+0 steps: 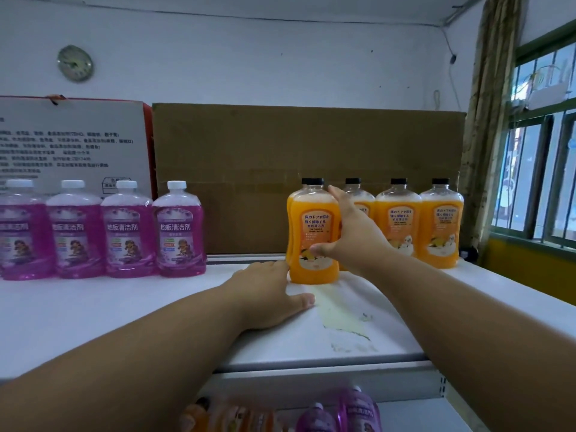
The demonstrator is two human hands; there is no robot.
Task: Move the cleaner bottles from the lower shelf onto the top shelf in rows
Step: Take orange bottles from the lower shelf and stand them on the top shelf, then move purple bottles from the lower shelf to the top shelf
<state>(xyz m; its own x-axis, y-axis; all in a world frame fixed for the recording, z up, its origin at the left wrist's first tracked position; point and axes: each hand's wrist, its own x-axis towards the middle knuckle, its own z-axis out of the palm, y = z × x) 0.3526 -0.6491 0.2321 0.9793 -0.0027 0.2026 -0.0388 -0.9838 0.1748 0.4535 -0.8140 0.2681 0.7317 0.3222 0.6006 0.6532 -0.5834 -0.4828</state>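
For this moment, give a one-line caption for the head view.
Right hand grips an orange bottle on the top shelf; left hand rests flat beside it.

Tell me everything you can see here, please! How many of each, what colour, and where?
purple bottles: four, white caps, row on the left of the top shelf
orange bottles: at least five, black caps, right side of the top shelf
more bottles: purple and orange, blurred, lower shelf
cardboard sheet: one, brown, behind the orange bottles
printed box: one, white and red, behind the purple bottles
clock: one, round, wall
window: green frame, right
curtain: one, patterned, beside the window
left hand: flat on the shelf
right hand: holds the front orange bottle
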